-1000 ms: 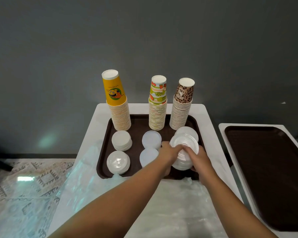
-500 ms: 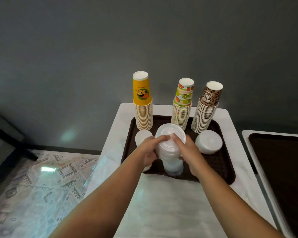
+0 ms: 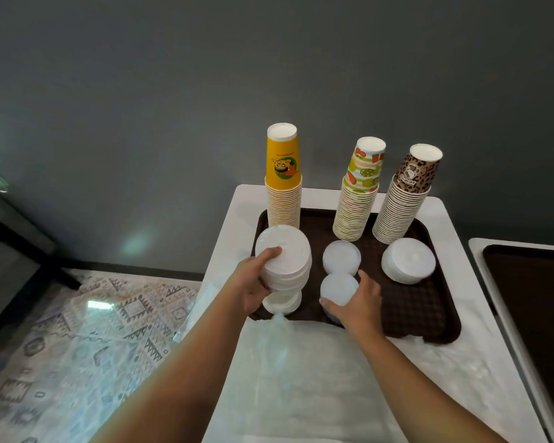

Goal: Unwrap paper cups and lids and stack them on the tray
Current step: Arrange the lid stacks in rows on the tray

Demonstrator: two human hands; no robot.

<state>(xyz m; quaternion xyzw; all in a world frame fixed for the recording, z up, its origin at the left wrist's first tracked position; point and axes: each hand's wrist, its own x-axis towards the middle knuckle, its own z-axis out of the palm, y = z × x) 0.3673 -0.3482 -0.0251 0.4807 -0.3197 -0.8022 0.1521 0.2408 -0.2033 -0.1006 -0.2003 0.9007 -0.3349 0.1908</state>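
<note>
Under your left hand (image 3: 253, 282), which gripped a lid stack (image 3: 285, 260) just above the smaller lids (image 3: 282, 303) at the tray's (image 3: 429, 314) near-left corner, you needed a centred, level descent, while your right hand (image 3: 355, 302) cupped the frosted lids (image 3: 339, 289).

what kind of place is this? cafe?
Likely a cafe or drinks-counter prep spot, not certain: three tall stacks of printed paper cups, piles of white lids, and brown serving trays on white tables against a plain wall.

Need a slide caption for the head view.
Left hand holds lid stack; right hand grips another on tray.
</note>
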